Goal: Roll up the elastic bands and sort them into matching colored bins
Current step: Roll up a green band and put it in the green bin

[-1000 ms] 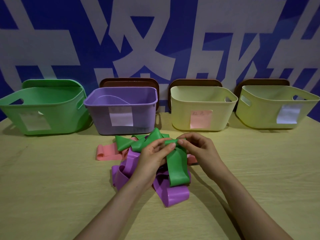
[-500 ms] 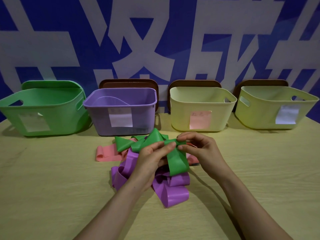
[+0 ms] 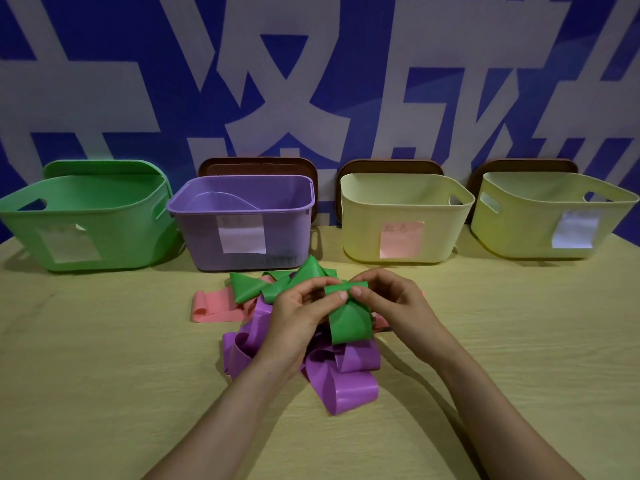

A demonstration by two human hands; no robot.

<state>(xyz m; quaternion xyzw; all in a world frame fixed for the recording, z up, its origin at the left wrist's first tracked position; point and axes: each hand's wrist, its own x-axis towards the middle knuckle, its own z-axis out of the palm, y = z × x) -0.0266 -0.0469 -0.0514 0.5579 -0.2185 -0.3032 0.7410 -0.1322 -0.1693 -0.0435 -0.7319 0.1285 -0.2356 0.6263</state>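
Both hands pinch one end of a green elastic band above the heap.

The left hand [image 3: 298,320] and right hand [image 3: 398,306] meet fingertip to fingertip, each clamped on the green elastic band [image 3: 349,322], whose loop hangs toward 6 o'clock over the purple band [image 3: 349,386]. A pink band [image 3: 214,306] lies at 9 o'clock on the table [image 3: 104,375]. Across the far edge stand the green bin [image 3: 121,230] at 10 o'clock, purple bin [image 3: 201,233] at 11, cream bin [image 3: 363,220] at 1, and yellow-green bin [image 3: 519,223] at 2.
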